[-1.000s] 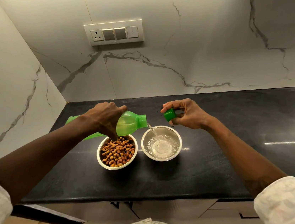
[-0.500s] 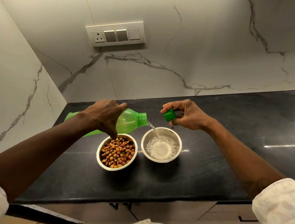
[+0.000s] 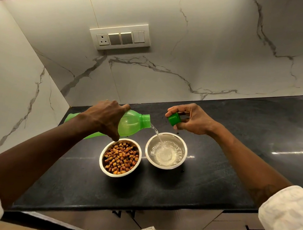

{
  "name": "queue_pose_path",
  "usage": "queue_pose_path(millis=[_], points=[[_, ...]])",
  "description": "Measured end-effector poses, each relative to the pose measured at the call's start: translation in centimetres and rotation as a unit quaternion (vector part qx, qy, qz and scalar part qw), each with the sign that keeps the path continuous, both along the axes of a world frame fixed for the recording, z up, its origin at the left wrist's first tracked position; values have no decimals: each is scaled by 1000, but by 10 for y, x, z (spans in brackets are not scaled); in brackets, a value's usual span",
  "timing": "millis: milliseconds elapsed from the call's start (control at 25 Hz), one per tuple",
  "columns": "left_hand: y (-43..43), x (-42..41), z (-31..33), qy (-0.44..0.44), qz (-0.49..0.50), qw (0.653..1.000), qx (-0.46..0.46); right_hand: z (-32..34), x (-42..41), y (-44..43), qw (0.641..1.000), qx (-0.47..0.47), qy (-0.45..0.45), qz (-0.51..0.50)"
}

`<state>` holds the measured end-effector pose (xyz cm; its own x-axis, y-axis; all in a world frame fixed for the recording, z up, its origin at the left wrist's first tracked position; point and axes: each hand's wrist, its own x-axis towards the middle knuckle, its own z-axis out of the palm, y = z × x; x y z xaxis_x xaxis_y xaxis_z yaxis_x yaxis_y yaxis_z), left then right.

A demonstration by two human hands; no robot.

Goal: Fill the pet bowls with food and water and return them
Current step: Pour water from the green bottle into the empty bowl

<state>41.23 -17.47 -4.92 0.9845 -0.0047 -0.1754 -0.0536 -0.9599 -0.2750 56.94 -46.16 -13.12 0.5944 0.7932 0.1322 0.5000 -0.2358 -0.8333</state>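
Pouring water is what I am at: my left hand [image 3: 106,118] is wrapped round the belly of the translucent green plastic bottle [image 3: 133,122], which lies tipped nearly flat with its open neck toward the right. A thin stream of water [image 3: 154,130] falls from the neck into the round steel bowl on the right [image 3: 181,161]. My right hand [image 3: 193,121] hovers above the worktop behind that bowl, thumb and fingertips pinched on the bottle's small green screw cap [image 3: 174,119].

Both bowls stand toward the left end of the dark stone worktop [image 3: 227,158], about midway between its back and front edges. The other round steel bowl [image 3: 101,159] sits just beside the water bowl on its left and slightly nearer the front edge, a narrow gap between them, heaped with brown and orange kibble [image 3: 120,157].

Set against a second ago, very little has shifted: same tilt, same grip, cap in the same pinch, bowls unmoved. Only the water has kept running, and the rippled pool now covers the bowl's bottom while most of the wall remains dry. I judge the food half done and the water half under way. Next would be levelling the bottle, capping it, then carrying both bowls back. Spilling over the near rim is the risk if I tip too far.
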Motion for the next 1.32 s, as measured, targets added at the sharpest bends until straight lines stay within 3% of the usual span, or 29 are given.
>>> queue_pose_path(millis=[960, 1320], points=[[1, 8, 11, -25, -22, 999, 32, 1, 4, 4, 1000, 0, 1, -5], [3, 7, -17, -25, -5, 999, -37, 4, -1, 8, 1000, 5, 2, -14]])
